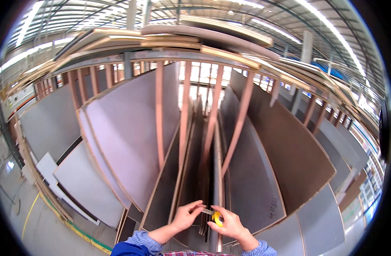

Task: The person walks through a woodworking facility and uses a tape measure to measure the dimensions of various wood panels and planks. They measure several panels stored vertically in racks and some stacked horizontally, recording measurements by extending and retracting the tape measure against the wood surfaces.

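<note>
My right hand [230, 224] grips a small yellow tape measure [217, 218]. Its short metal blade [207, 211] runs left to my left hand [186, 215], whose fingertips pinch the blade's end. Both hands are low in the view, right in front of the edges of several thin dark boards [206, 170] that stand upright in a storage rack. The blade lies across those board edges. Both sleeves are blue checked cloth.
A tall rack with reddish wooden uprights [159, 115] holds large grey and brown panels [127, 128] leaning on edge, with more sheets stacked on top [195, 34]. A yellow floor line [54, 211] runs at the lower left. A roofed hall with strip lights is overhead.
</note>
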Tool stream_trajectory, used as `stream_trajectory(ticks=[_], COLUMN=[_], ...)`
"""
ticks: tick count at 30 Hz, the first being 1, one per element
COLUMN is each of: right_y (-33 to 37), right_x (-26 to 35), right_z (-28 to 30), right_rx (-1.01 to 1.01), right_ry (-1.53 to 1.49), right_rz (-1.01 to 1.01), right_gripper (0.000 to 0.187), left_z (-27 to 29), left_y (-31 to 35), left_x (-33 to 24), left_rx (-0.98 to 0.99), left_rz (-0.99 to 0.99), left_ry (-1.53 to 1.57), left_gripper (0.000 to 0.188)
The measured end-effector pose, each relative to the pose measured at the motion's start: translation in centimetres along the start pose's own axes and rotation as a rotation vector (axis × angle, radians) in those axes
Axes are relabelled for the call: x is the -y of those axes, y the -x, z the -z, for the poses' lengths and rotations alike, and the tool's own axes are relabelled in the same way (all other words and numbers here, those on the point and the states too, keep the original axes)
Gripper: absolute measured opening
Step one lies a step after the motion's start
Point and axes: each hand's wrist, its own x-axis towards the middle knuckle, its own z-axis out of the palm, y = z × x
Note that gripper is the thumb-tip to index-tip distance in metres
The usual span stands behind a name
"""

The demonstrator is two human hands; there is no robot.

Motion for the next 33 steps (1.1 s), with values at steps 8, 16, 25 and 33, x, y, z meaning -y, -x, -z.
stream_trajectory(ticks=[8, 16, 25, 33], right_y=[0.6, 1.1, 2.1, 4.2], right_x=[3.1, 6.1, 8.3, 11.9], right_z=[-3.0, -4.3, -7.1, -9.7], right_rx=[0.009, 0.202, 0.269, 0.292], right_ry=[-0.2, -0.245, -0.185, -0.128], right_rz=[0.013, -0.163, -0.214, -0.199], right_gripper=[0.053, 0.064, 0.059, 0.051], left_z=[-0.3, 0.0, 2.4, 5.2], left_y=[4.7, 8.1, 11.4, 15.7], left_x=[0.5, -0.2, -0.3, 1.2], left_rx=[-0.044, -0.072, -0.074, -0.145], left_rz=[-0.121, 0.057, 0.197, 0.171], left_ry=[-0.187, -0.254, -0.062, -0.11], left_gripper=[0.034, 0.039, 0.037, 0.028])
